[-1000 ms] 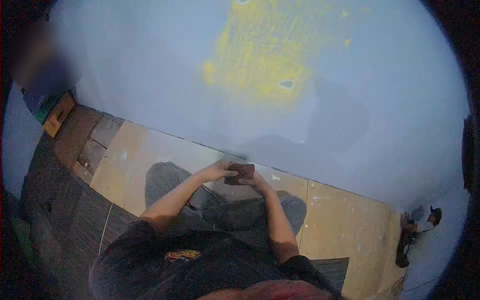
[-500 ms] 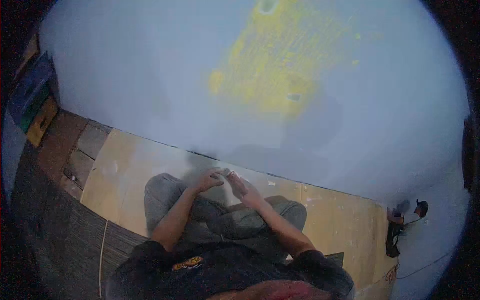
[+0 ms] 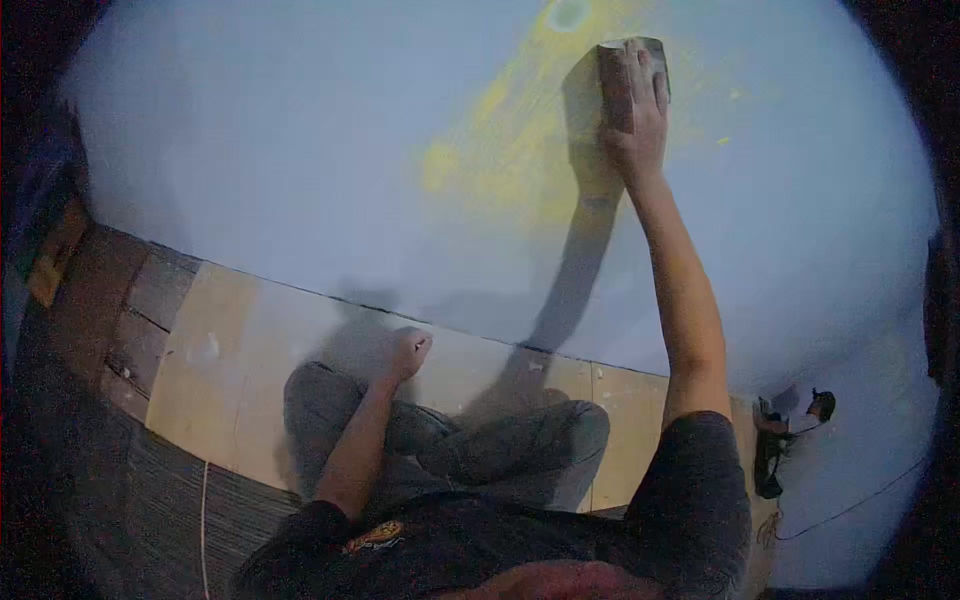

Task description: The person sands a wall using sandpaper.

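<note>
Right hand [image 3: 632,120], risen from the lap, presses a sanding block [image 3: 622,75] against the wall's yellow patch [image 3: 510,140]; left hand [image 3: 408,350], fisted, stays below.

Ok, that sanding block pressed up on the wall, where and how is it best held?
Across its back face, palm flat and fingers draped over the top edge, as the right hand grips the sanding block now. It lies flat against the wall, so only its back and narrow edges can be reached. Come from below, arm extended.
</note>
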Tool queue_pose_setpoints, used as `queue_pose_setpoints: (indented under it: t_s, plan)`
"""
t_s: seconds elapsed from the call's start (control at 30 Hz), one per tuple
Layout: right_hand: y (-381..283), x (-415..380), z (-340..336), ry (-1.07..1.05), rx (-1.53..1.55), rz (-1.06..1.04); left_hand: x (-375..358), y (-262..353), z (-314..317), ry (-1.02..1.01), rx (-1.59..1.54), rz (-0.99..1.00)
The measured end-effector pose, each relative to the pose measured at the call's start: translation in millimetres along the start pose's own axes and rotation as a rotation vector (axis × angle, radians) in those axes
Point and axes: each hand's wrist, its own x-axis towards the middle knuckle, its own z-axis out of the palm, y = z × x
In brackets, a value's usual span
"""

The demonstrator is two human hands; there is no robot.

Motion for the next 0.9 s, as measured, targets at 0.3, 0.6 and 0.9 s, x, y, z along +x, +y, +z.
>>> queue_pose_setpoints:
  t_s: [0.3, 0.6, 0.9]
  plan:
    - [-51, -94, 44, -0.705, 0.011, -0.706, 2, -8, 7, 0.039, 0.025, -0.041]
    - [17, 32, 1, -0.026, -0.131, -0.188, 9, -21, 16, 0.008, 0.041, -0.050]
    - [-95, -100, 71, -0.634, 0.003, -0.707, 0, 0, -4, 0.012, 0.008, -0.087]
